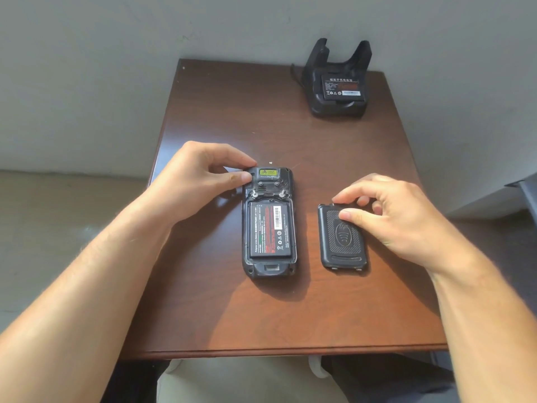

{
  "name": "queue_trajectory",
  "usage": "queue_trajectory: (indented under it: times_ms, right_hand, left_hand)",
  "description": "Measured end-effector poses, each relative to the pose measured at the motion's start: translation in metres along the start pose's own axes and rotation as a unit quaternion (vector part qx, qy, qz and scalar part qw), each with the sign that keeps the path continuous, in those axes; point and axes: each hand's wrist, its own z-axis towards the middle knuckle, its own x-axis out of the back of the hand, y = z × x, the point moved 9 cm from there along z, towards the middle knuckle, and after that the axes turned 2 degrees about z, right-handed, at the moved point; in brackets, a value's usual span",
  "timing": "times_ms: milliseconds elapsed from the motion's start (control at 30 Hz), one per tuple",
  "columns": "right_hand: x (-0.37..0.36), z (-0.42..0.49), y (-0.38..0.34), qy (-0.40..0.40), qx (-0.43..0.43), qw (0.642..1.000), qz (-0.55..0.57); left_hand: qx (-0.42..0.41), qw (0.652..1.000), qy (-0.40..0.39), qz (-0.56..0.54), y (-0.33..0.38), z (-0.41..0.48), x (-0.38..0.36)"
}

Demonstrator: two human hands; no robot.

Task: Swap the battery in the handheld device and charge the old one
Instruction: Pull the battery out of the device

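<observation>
A black handheld device (268, 269) lies face down in the middle of the brown table (232, 315), its back uncovered. A black battery with a red-and-white label (270, 231) sits in its open bay. My left hand (203, 173) grips the device's top left corner with thumb and fingers. The removed black battery cover (343, 245) lies flat to the right of the device. My right hand (389, 216) rests on the cover's upper end, thumb on top and fingers at its far edge. A black charging cradle (338, 80) at the far right holds another battery (343, 88).
The table stands against a grey wall, with its front edge close to my lap. A cable runs from the cradle's left side. A dark object shows at the right edge of the view (526, 193). Bare wood lies between the device and the cradle.
</observation>
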Motion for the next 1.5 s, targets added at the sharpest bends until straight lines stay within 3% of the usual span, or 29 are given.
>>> queue_trajectory:
  times_ms: [267,433,533,767,967,1133,1433,1500]
  right_hand:
    - [0.018,0.002,-0.038,0.081,0.042,0.982,0.166]
    - [-0.035,-0.004,-0.111,-0.059,0.162,0.985,-0.019]
    - [-0.056,-0.007,-0.122,-0.105,0.165,0.972,-0.127]
    - [-0.061,-0.014,-0.13,-0.14,0.178,0.949,-0.219]
    - [-0.073,-0.015,-0.149,-0.161,0.207,0.9,-0.348]
    - [-0.075,-0.013,-0.157,-0.163,0.231,0.885,-0.37]
    - [-0.07,-0.004,-0.149,-0.188,0.251,0.902,-0.297]
    - [-0.064,-0.004,-0.147,-0.197,0.227,0.922,-0.245]
  left_hand:
    - [0.009,1.0,0.001,-0.022,-0.005,0.001,-0.001]
    - [0.006,1.0,0.001,-0.012,-0.004,0.002,-0.001]
    - [0.004,1.0,0.006,-0.003,-0.003,0.003,0.001]
    - [-0.008,1.0,0.002,0.007,-0.003,0.005,0.001]
    - [-0.017,1.0,0.006,0.017,-0.008,0.006,0.002]
    - [-0.025,1.0,0.006,0.012,-0.01,0.009,0.003]
    - [-0.029,1.0,0.006,0.005,-0.013,0.008,0.006]
    - [-0.029,1.0,0.003,0.004,-0.013,0.008,0.005]
